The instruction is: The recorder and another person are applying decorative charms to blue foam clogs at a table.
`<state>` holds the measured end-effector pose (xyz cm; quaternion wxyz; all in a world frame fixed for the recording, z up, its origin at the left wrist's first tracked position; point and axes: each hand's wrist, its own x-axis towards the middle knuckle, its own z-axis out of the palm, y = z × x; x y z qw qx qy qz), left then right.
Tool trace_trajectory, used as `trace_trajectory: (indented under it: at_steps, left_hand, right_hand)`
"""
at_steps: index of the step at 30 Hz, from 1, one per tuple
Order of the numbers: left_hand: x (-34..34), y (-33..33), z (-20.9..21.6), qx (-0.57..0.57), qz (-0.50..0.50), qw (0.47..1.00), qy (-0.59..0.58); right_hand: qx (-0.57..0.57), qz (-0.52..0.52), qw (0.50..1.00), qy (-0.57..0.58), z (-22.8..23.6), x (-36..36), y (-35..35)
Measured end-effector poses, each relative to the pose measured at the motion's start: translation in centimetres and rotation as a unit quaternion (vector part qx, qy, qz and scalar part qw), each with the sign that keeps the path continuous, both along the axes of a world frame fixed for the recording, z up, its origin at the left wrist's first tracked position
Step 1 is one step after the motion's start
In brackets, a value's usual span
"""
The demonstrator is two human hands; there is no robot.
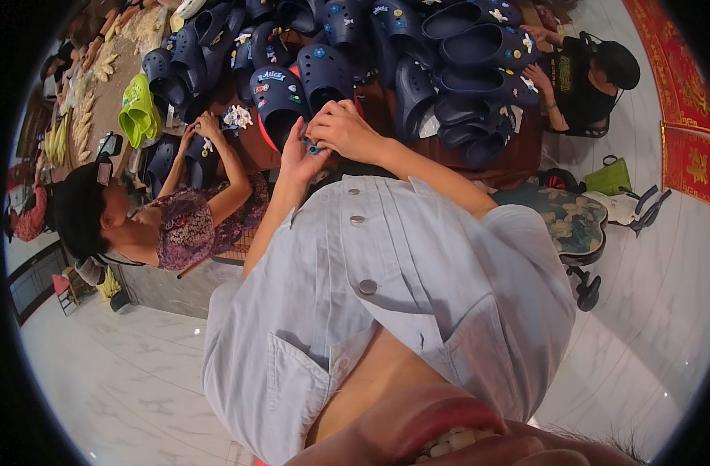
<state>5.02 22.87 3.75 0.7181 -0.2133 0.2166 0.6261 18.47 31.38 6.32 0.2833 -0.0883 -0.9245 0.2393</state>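
Note:
Close to the table's front edge, my left hand (299,158) and my right hand (344,132) meet with bent fingers. Small blue pieces (314,148), which look like shoe charms, show between them; their exact shape is too small to make out. Just beyond my fingers lies a navy clog (279,95) bearing several colourful charms, its opening toward me. To its right, a second navy clog (326,71) has a blue flower charm near the toe. Something red shows beneath this pair.
More navy clogs (479,48) crowd the brown table, with lime-green clogs (139,110) at the left. White charms (237,117) lie in a pile. One person (188,217) works at my left, another (591,81) at the far right. A cushioned stool (564,221) stands to my right.

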Motion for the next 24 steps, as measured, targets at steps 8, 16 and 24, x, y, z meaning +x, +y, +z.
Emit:
trace_trajectory:
  at_steps: [8, 16, 24]
  left_hand:
    - [-0.6, 0.5, -1.7, 0.078, -0.015, 0.996, -0.039]
    - [0.2, 0.3, -0.8, 0.025, -0.008, 0.999, -0.024]
    - [-0.1, -0.1, -1.1, 0.056, -0.076, 0.994, 0.055]
  right_hand:
    - [-0.03, -0.016, 0.999, -0.003, 1.5, 0.2, 0.3]
    - [-0.38, -0.057, 0.919, 0.093, 2.7, 0.3, 0.7]
    - [-0.524, -0.218, 0.8, 0.195, -2.2, 1.9, 6.2]
